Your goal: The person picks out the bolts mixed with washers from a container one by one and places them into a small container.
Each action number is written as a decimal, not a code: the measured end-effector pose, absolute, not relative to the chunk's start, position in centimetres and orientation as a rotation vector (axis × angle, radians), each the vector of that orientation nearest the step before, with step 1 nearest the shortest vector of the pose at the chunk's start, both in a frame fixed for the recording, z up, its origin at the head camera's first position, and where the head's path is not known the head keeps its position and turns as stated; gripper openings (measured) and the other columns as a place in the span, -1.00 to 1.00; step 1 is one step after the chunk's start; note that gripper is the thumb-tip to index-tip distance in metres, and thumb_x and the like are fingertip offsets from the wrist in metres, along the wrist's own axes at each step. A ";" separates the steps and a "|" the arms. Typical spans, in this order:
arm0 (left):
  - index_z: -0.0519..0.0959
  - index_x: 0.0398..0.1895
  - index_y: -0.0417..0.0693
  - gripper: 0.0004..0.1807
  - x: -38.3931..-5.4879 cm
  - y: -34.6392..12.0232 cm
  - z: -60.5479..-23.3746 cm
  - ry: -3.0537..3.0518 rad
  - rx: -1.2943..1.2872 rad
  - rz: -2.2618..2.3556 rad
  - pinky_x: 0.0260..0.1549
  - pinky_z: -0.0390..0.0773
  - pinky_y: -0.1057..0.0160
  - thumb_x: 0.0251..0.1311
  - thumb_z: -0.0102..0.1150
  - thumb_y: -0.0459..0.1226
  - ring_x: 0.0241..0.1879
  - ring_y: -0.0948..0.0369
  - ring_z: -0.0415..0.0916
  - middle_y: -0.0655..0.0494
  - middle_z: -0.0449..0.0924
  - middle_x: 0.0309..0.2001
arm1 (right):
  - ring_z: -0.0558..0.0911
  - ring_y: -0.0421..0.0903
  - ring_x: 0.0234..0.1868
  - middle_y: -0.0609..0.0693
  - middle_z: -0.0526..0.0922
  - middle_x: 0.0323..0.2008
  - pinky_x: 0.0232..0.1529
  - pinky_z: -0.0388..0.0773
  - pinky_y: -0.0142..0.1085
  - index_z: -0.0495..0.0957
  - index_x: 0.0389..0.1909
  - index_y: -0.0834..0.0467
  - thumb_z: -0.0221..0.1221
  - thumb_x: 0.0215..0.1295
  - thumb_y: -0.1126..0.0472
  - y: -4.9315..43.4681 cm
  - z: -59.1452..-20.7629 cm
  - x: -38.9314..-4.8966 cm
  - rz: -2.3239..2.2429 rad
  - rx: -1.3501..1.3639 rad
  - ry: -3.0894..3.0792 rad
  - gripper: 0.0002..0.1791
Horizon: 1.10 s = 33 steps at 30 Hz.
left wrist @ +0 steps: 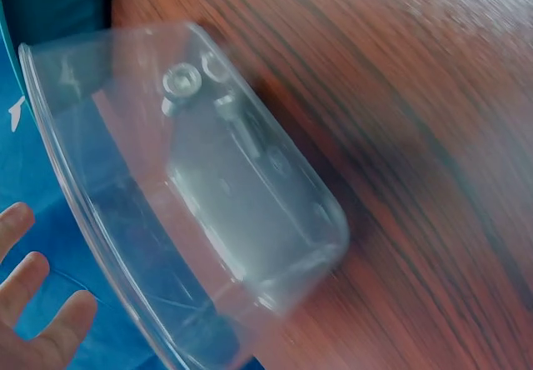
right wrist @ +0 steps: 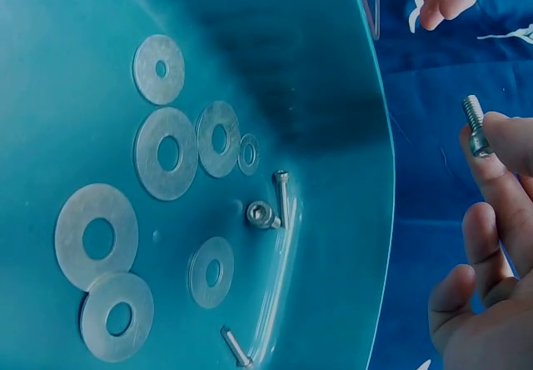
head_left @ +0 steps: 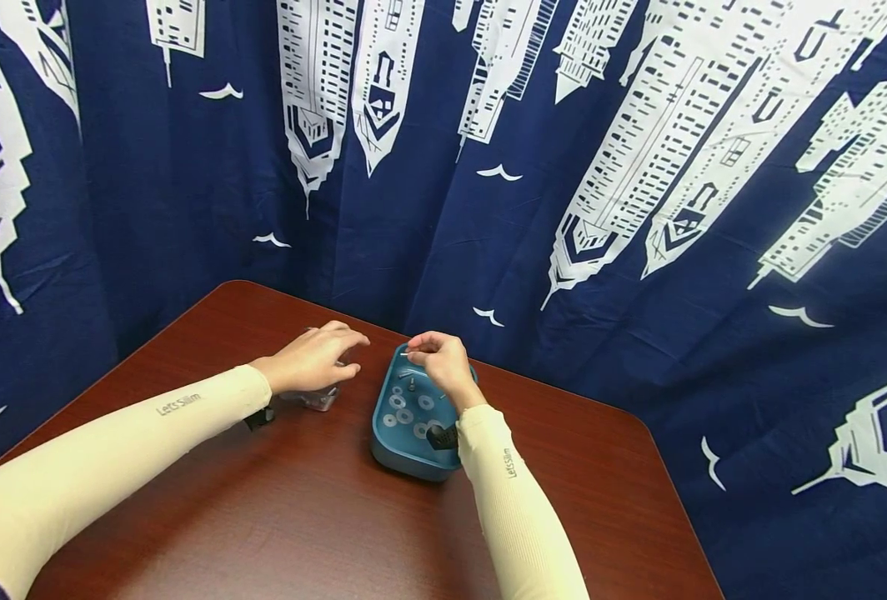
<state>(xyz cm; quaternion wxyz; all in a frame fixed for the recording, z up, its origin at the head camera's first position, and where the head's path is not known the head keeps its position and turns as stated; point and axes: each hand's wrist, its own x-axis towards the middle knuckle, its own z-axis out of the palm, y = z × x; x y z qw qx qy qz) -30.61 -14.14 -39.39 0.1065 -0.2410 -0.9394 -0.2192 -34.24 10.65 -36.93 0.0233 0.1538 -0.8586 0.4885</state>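
Observation:
My right hand [head_left: 443,367] is over the far end of a blue tray [head_left: 406,465]. Its thumb and a finger pinch a short socket-head screw [right wrist: 475,126] with the threads pointing up in the right wrist view. Flat washers [right wrist: 150,153] of several sizes lie on the tray floor, along with a few screws [right wrist: 283,193] near one wall. To the left of the tray, my left hand [head_left: 312,357] hovers with fingers apart, holding nothing, above a clear plastic box [left wrist: 258,257]. Metal hardware [left wrist: 181,80] shows at one end inside that box.
Both things stand on a reddish-brown wooden table [head_left: 278,508] near its far edge. A navy curtain [head_left: 428,250] with white skyline prints hangs right behind that edge. The clear box stands a short way left of the tray.

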 end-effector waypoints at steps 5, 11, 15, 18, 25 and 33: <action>0.52 0.29 0.04 -0.51 -30.5 -15.0 -39.4 -2.759 -0.696 -0.659 0.20 0.40 -0.11 0.29 0.22 -0.11 0.26 0.08 0.35 0.05 0.58 0.20 | 0.70 -0.15 -0.29 0.07 0.77 -0.30 -0.19 0.59 -0.32 0.72 -0.27 0.17 0.33 0.18 0.39 10.2 -36.9 -34.2 1.530 0.491 -2.660 -0.88; 0.52 0.29 -0.01 -0.49 -30.1 -16.1 -39.4 -2.767 -0.665 -0.676 0.25 0.36 -0.17 0.28 0.23 -0.13 0.31 0.03 0.32 0.00 0.57 0.22 | 0.70 -0.14 -0.26 0.01 0.77 -0.30 -0.19 0.56 -0.31 0.72 -0.28 0.15 0.32 0.20 0.38 9.5 -36.9 -34.2 1.534 0.504 -2.672 -0.89; 0.49 0.33 -0.01 -0.47 -29.9 -16.9 -39.4 -2.784 -0.636 -0.684 0.29 0.31 -0.19 0.29 0.23 -0.12 0.34 0.01 0.29 0.01 0.54 0.25 | 0.68 -0.15 -0.28 0.02 0.77 -0.30 -0.23 0.55 -0.34 0.72 -0.28 0.17 0.33 0.18 0.39 9.1 -37.0 -34.3 1.529 0.529 -2.661 -0.89; 0.49 0.33 -0.01 -0.46 -29.8 -17.5 -39.5 -2.772 -0.636 -0.665 0.28 0.33 -0.18 0.28 0.23 -0.13 0.34 0.01 0.30 0.02 0.54 0.25 | 0.67 -0.16 -0.30 0.03 0.77 -0.31 -0.27 0.52 -0.36 0.72 -0.28 0.17 0.33 0.18 0.38 8.7 -37.1 -34.4 1.521 0.547 -2.658 -0.89; 0.50 0.32 -0.02 -0.47 -29.7 -18.5 -39.6 -2.757 -0.625 -0.641 0.26 0.34 -0.18 0.28 0.24 -0.14 0.34 -0.01 0.32 0.00 0.55 0.24 | 0.69 -0.17 -0.31 0.01 0.78 -0.31 -0.29 0.53 -0.38 0.72 -0.28 0.15 0.34 0.19 0.36 7.8 -37.2 -34.5 1.518 0.576 -2.658 -0.90; 0.53 0.27 -0.04 -0.51 -29.6 -19.3 -39.7 -2.737 -0.613 -0.622 0.19 0.38 -0.19 0.26 0.24 -0.18 0.29 -0.01 0.35 -0.05 0.57 0.19 | 0.66 -0.16 -0.31 0.00 0.78 -0.31 -0.29 0.51 -0.36 0.72 -0.28 0.14 0.33 0.21 0.34 6.8 -37.0 -34.3 1.509 0.593 -2.670 -0.91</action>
